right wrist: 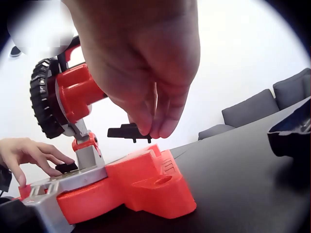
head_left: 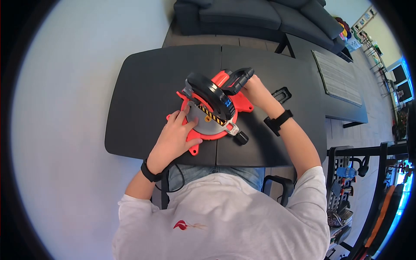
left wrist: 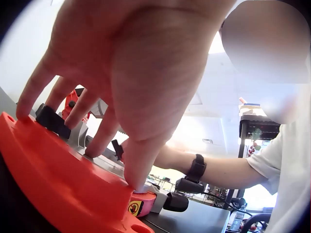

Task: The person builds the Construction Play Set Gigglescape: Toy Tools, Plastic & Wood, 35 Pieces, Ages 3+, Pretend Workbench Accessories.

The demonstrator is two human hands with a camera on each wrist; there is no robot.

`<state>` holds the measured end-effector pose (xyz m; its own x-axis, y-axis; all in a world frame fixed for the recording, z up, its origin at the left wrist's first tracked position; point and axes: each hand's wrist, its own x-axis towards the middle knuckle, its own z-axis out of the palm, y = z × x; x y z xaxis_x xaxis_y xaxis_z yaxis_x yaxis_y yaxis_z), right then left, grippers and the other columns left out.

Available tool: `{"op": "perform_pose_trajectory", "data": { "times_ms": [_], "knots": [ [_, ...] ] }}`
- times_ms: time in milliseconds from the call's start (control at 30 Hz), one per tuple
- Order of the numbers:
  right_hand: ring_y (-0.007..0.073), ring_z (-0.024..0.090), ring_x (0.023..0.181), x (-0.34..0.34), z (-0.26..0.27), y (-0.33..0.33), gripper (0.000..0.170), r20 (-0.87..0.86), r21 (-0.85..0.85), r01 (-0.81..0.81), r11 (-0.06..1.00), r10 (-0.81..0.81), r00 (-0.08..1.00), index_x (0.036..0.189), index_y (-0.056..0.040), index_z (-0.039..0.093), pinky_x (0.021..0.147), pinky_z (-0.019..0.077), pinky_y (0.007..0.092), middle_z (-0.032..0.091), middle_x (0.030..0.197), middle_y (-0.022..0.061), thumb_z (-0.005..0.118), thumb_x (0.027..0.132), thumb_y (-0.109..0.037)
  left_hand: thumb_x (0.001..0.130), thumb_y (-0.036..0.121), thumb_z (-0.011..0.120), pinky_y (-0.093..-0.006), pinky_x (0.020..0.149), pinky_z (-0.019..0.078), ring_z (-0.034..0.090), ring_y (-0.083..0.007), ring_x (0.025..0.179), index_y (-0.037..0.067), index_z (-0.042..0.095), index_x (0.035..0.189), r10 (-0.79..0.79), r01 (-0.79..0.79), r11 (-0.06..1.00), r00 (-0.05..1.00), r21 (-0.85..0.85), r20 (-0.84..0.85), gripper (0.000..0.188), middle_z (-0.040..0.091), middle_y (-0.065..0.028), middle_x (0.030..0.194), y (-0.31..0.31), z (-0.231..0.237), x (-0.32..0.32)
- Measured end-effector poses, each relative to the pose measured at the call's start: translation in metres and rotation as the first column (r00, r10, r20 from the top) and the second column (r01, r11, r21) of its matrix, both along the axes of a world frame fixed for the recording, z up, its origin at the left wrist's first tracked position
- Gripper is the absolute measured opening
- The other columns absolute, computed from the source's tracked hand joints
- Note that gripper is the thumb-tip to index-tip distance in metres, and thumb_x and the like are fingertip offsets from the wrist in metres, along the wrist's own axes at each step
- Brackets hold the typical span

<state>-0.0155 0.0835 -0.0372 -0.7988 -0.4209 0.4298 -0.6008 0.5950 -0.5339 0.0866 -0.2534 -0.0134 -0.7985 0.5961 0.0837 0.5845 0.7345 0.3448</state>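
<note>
A red and black toy-like miter saw with a grey round plate stands on the dark table; its red base [head_left: 245, 103] shows in the head view. My left hand [head_left: 172, 138] rests spread on the base's left side, fingertips on the plate and red rim. Beside those fingers lies a black block [left wrist: 52, 121]. At the saw's right, below the black handle [head_left: 242, 81], is my right hand [head_left: 259, 92]. In the right wrist view its fingertips pinch a small black part [right wrist: 121, 131] with two short pegs, held above the red base [right wrist: 165, 194]; the head view hides this part.
A black tray-like piece [head_left: 282, 94] lies on the table right of my right hand. A second table with a grey mat [head_left: 337, 78] stands farther right. Behind the table [head_left: 143, 95] is a dark sofa [head_left: 242, 17], and a shelf rack stands at the lower right.
</note>
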Motion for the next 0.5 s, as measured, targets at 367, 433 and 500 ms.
{"op": "perform_pose_trajectory", "data": {
  "times_ms": [367,433,500],
  "knots": [
    [0.0476,0.069,0.099,-0.010,-0.001,-0.012,0.020,0.171,-0.159,0.028,0.987,0.000,0.985,0.109,0.0011,0.071,0.083,0.0584,0.0507,0.073,0.106,0.0227,0.068,0.090,0.008,0.087,0.040,0.089,-0.0536,0.117,0.0476,0.048,-0.0456,0.143,0.004,0.073,0.136,0.019,-0.019,1.000,1.000,-0.003,-0.001,0.063,0.052,-0.0246,0.156,0.003,0.002,0.002],
    [0.0477,0.069,0.100,-0.010,-0.003,-0.014,0.022,0.171,-0.169,0.016,0.985,0.014,0.985,0.111,0.0014,0.071,0.084,0.0585,0.0501,0.074,0.108,0.0227,0.068,0.090,0.009,0.087,0.041,0.088,-0.0544,0.118,0.0472,0.048,-0.0463,0.143,0.005,0.073,0.136,0.010,-0.010,1.000,1.000,0.000,0.006,0.063,0.052,-0.0252,0.156,0.003,0.001,0.001],
    [0.0476,0.069,0.101,-0.015,-0.007,-0.015,0.023,0.159,-0.146,-0.011,0.989,0.034,0.987,0.113,0.0018,0.071,0.086,0.0587,0.0494,0.075,0.110,0.0227,0.068,0.091,0.008,0.087,0.042,0.088,-0.0552,0.118,0.0467,0.048,-0.0477,0.144,0.005,0.073,0.136,0.010,-0.010,1.000,1.000,-0.004,0.007,0.063,0.051,-0.0258,0.156,0.003,0.001,0.001]
  ]
}}
